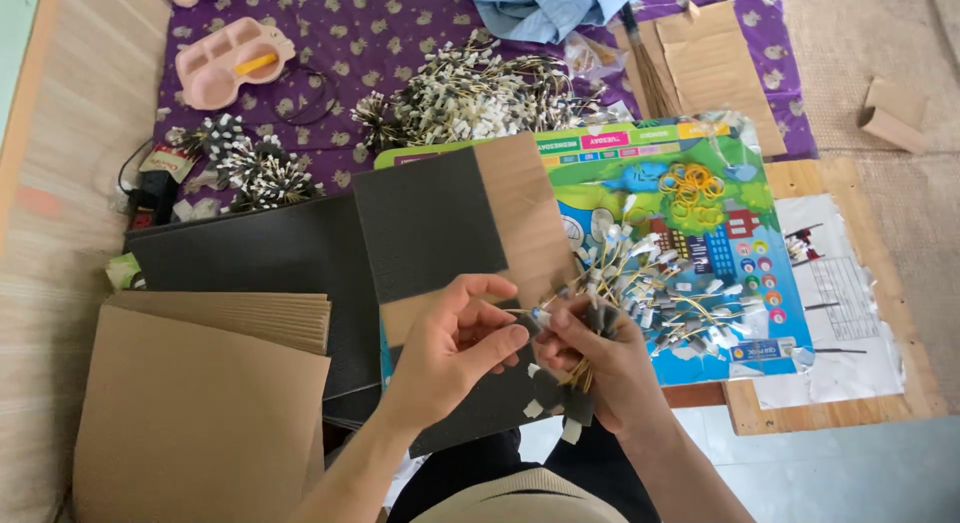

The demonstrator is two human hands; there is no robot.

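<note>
Yellowish thin wires, each tipped with a small white or grey tab, are gathered into a bundle of tagged wires (585, 368) clenched in the right hand (600, 358), low in the middle of the view, above the person's lap; the fist is closed tight round the stems, with tabs fanning out above and below it; the left hand (455, 343) sits just beside it, thumb and forefinger pinched narrow on one single tab (540, 313) at the top of the bunch.

Such pieces look very light and springy; the wires would probably bend and tangle easily, while the tabs seem stiffer and offer the better grip; a pinch at the tab, not along the thin stem, should separate one piece without dragging its neighbours.

Just beyond the right hand a loose heap of similar tagged wires (650, 273) lies on a colourful illustrated chart board (700, 153), near a cluster of yellow rubber bands (693, 190); dark grey sheets (425, 223) and brown cardboard sheets (190, 413) are stacked to the left; more wire bunches (470, 93) rest on a purple patterned cloth (340, 23), well apart, beside a pink car-shaped plastic tray (230, 61).
</note>
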